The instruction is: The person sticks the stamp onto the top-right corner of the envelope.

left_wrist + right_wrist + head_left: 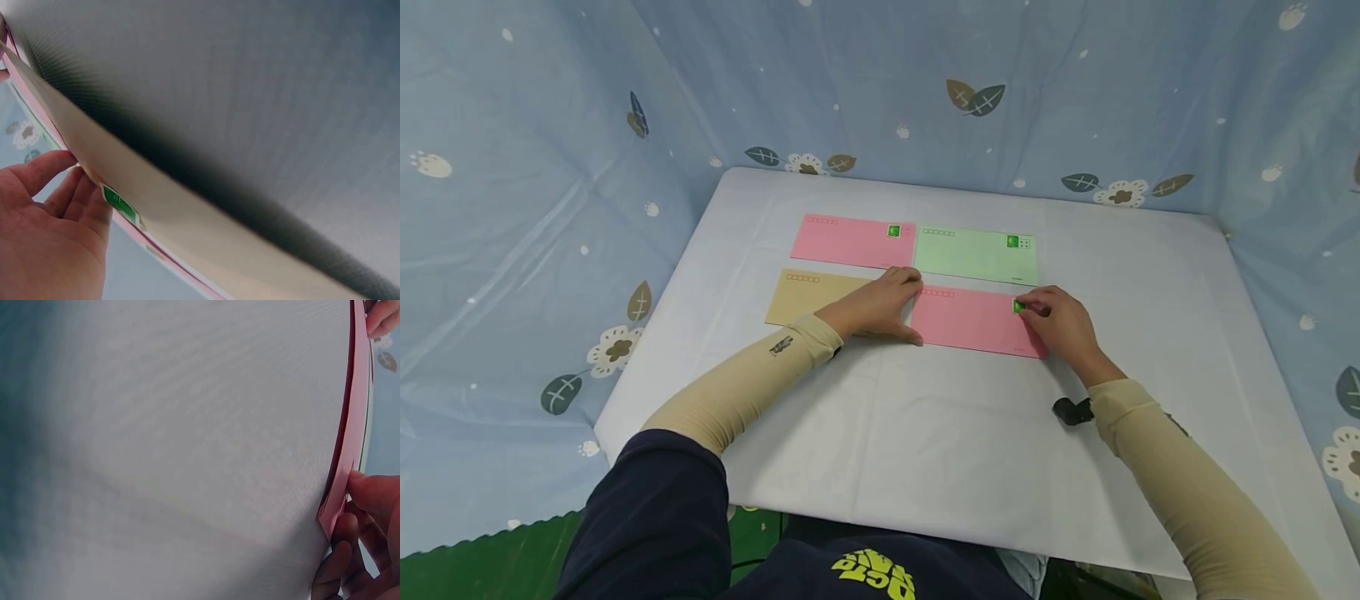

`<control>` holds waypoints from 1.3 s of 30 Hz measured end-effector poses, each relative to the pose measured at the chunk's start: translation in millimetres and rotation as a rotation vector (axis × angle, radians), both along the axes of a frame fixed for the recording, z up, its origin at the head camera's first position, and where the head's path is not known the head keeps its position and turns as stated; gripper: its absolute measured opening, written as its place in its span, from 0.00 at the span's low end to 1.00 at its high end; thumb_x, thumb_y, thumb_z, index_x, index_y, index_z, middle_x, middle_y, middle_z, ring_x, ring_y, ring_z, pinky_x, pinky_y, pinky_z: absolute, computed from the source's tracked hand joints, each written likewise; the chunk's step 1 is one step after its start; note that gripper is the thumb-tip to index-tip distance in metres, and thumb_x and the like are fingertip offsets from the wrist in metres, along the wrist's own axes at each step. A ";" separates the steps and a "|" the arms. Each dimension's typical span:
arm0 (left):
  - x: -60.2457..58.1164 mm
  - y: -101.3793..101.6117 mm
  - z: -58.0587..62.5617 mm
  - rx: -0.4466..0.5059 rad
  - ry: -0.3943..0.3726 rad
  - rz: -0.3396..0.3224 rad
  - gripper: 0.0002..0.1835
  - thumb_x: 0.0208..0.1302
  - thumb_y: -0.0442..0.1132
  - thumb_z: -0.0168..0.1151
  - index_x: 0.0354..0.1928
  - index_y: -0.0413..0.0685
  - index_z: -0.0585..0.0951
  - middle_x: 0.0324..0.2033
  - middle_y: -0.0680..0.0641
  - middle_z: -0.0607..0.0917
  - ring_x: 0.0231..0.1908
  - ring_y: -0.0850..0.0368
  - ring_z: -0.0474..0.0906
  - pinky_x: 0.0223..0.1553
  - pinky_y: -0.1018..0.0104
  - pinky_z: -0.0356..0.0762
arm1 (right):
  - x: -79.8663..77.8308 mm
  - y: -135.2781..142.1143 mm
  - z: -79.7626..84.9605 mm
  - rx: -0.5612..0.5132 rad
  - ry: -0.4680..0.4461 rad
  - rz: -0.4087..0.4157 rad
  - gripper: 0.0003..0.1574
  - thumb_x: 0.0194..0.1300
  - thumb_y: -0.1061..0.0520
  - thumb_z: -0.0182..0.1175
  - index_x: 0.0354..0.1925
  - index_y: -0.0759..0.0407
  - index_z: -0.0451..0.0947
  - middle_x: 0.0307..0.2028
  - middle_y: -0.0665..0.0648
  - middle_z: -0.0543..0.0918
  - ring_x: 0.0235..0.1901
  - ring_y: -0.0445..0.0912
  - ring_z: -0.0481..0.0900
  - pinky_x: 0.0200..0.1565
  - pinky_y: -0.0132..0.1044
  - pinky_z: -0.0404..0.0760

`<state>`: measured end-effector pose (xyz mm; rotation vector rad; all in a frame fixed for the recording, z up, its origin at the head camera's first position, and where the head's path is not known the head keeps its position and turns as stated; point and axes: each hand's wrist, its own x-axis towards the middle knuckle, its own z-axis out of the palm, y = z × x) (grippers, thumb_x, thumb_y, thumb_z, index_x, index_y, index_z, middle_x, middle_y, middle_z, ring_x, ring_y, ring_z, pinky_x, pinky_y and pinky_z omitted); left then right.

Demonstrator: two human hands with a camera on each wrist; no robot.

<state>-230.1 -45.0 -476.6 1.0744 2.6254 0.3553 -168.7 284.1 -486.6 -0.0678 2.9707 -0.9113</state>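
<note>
A pink envelope point(970, 321) lies flat in the near row, at the right. My right hand point(1063, 325) pinches a small green stamp point(1018, 306) at the envelope's upper right corner. In the right wrist view its thumb and fingers meet this pink envelope point(350, 437) near the edge; the stamp is hidden there. My left hand point(883, 304) rests over the envelope's left end, thumb and fingers spread. Beneath that hand, the tan envelope point(812, 292) is partly covered. A green stamp point(120, 204) shows on the tan envelope in the left wrist view.
Behind these, another pink envelope point(846, 242) and a light green envelope point(973, 254) lie side by side, both stamped. All rest on a white-covered table point(955, 442). A patterned blue curtain point(880, 92) surrounds it. A black device point(1072, 411) sits by the right wrist.
</note>
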 end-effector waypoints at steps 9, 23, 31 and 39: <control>0.0 -0.1 1.0 -0.009 -0.001 0.000 0.57 0.52 0.72 0.71 0.74 0.40 0.66 0.74 0.44 0.61 0.73 0.51 0.54 0.74 0.62 0.57 | -1.9 -1.1 -1.8 0.005 -0.008 -0.010 0.18 0.71 0.60 0.63 0.57 0.62 0.83 0.60 0.63 0.78 0.50 0.59 0.77 0.53 0.55 0.78; -0.5 -0.3 1.0 -0.014 -0.008 0.000 0.58 0.52 0.72 0.70 0.74 0.40 0.65 0.74 0.44 0.60 0.74 0.51 0.52 0.75 0.62 0.56 | -3.3 0.4 -3.7 0.018 -0.012 -0.007 0.19 0.72 0.59 0.63 0.58 0.62 0.83 0.59 0.64 0.78 0.51 0.59 0.77 0.53 0.56 0.78; -0.1 -0.4 1.7 -0.012 -0.014 -0.002 0.58 0.53 0.72 0.70 0.75 0.39 0.65 0.74 0.44 0.59 0.74 0.50 0.52 0.74 0.61 0.57 | -2.9 -0.2 -4.2 0.019 -0.019 -0.013 0.19 0.72 0.59 0.63 0.58 0.61 0.83 0.60 0.63 0.77 0.51 0.59 0.77 0.54 0.56 0.78; 0.4 0.2 1.3 -0.015 -0.013 -0.001 0.58 0.53 0.71 0.70 0.75 0.40 0.65 0.75 0.44 0.59 0.74 0.51 0.52 0.74 0.61 0.56 | -2.9 0.1 -5.6 0.025 -0.010 -0.011 0.19 0.71 0.60 0.63 0.58 0.61 0.83 0.60 0.64 0.77 0.51 0.59 0.77 0.54 0.57 0.79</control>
